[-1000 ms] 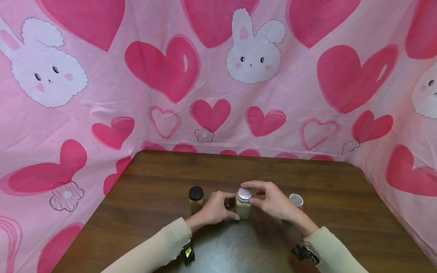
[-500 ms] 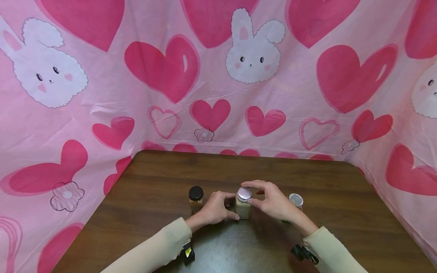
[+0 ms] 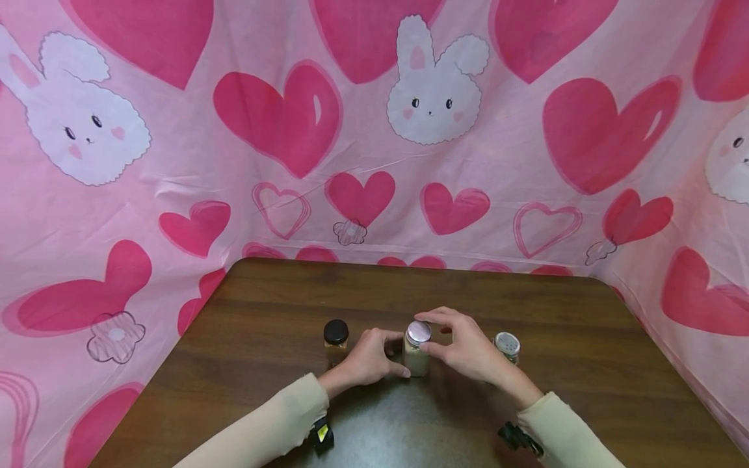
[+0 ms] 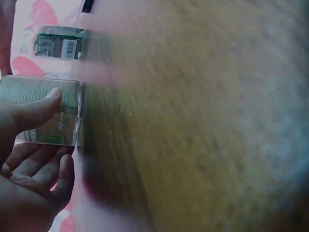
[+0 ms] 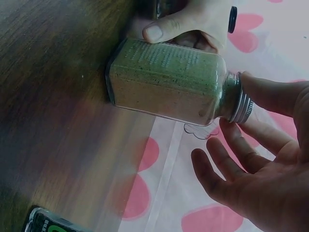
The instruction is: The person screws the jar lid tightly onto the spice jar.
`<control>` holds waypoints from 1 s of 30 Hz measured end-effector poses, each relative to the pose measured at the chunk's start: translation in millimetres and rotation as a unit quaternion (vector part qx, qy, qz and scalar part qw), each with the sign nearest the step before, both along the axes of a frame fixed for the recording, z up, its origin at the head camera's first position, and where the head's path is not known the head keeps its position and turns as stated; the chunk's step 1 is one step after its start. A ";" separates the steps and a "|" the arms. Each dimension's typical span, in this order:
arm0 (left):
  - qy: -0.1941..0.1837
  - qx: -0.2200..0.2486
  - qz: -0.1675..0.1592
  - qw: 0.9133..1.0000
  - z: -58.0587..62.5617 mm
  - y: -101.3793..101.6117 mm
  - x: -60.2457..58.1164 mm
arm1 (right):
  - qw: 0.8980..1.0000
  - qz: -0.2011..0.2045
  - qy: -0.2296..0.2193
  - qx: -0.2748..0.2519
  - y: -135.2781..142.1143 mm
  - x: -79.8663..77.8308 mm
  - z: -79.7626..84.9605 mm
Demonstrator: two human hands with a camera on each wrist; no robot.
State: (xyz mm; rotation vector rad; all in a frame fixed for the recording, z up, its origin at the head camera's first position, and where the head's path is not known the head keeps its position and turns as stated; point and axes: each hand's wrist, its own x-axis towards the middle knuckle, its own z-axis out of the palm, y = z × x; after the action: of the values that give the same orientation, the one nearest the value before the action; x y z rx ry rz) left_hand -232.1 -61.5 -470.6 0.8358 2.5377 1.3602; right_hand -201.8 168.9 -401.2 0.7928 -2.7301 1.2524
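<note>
A square glass spice jar (image 3: 417,363) with greenish-tan powder stands upright on the table in the head view. Its round silver lid (image 3: 419,333) is on the neck. My left hand (image 3: 370,357) holds the body low down from the left, thumb (image 4: 46,108) across one face in the left wrist view. From the right, my right hand (image 3: 465,346) pinches the lid's edge between thumb and forefinger. In the right wrist view, the ridged lid (image 5: 243,105) sits between those fingers, and the remaining fingers are spread loosely below the neck.
A black-capped jar (image 3: 336,333) stands left of my left hand. Behind my right wrist is another jar with a perforated silver top (image 3: 507,344), partly hidden. The brown wooden table (image 3: 281,292) ends at a pink heart-and-rabbit cloth (image 3: 363,130).
My right hand has turned slightly at the lid, its thumb shifting left along the near edge. More of the perforated-top jar shows. My left hand and the held jar stay put.
</note>
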 end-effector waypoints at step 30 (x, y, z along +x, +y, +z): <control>-0.004 0.004 -0.001 1.000 1.0 -0.6 1.0 | 0.996 -0.072 0.048 0.009 -12.3 7.2 -6.5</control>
State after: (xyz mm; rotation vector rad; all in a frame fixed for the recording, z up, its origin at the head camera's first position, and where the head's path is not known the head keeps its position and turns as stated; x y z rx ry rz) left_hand -231.2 -62.1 -469.6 0.8334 2.5266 1.3703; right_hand -194.6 156.6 -407.7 0.6281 -2.6704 1.1332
